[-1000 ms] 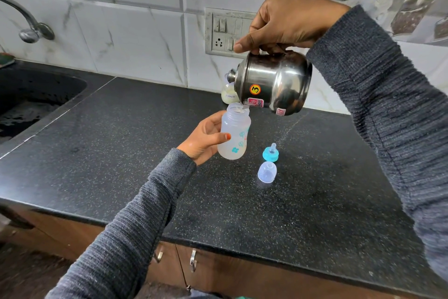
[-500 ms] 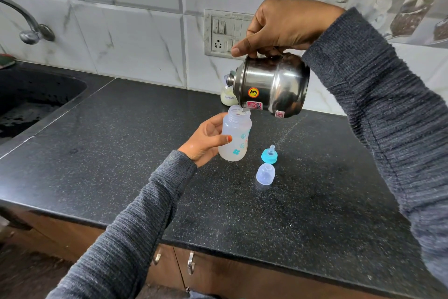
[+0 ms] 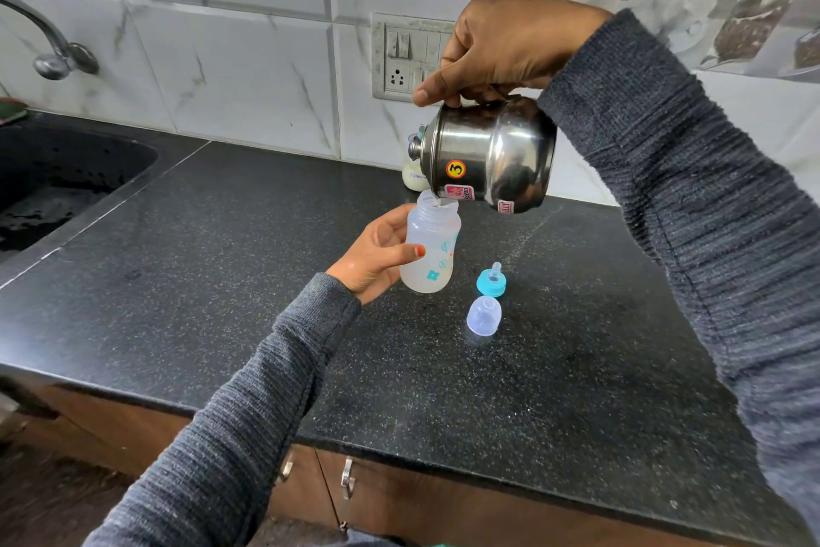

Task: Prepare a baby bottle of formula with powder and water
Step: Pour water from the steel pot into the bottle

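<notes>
My left hand [image 3: 375, 256] grips a clear baby bottle [image 3: 430, 249] with teal prints, held upright above the black counter [image 3: 222, 280]. My right hand [image 3: 501, 54] holds a steel pot [image 3: 488, 154] tipped on its side, its rim right over the bottle's open mouth. Water runs from the rim into the bottle, which is partly filled. The teal nipple ring [image 3: 490, 280] and the clear cap [image 3: 484, 316] lie on the counter just right of the bottle. A small white container [image 3: 412, 178] stands by the wall, mostly hidden behind the pot.
A dark sink [image 3: 57, 187] with a steel tap [image 3: 53, 54] lies at the far left. A switch and socket plate [image 3: 404, 58] sits on the tiled wall behind the pot. Wooden cabinet doors with metal handles [image 3: 348, 477] are below the counter's front edge.
The pot and the bottle have stayed nearly in place while water keeps running into the bottle. The pot is tipped slightly more than before.
</notes>
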### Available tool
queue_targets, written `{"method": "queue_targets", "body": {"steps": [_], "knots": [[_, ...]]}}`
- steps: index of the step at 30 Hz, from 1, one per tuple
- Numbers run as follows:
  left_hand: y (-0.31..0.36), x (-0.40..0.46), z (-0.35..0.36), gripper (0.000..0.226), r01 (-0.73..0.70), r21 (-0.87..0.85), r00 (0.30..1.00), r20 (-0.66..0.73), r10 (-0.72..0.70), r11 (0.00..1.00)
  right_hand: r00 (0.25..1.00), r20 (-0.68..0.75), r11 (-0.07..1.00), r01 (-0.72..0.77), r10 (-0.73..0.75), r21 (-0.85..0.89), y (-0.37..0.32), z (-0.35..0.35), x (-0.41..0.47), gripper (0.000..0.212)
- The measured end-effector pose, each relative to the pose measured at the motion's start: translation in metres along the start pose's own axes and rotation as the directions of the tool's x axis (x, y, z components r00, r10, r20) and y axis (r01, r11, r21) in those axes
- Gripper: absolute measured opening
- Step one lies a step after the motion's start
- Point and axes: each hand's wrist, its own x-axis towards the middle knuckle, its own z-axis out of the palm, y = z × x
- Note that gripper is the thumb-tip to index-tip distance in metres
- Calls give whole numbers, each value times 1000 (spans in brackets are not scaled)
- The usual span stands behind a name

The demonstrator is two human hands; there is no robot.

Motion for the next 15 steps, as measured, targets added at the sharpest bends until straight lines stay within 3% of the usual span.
{"method": "queue_targets", "body": {"steps": [15], "knots": [[-4,1,-3,83,-24,-17,1000,0,24,1000,1000,23,999,1,0,-42,-8,5,4,36]]}}
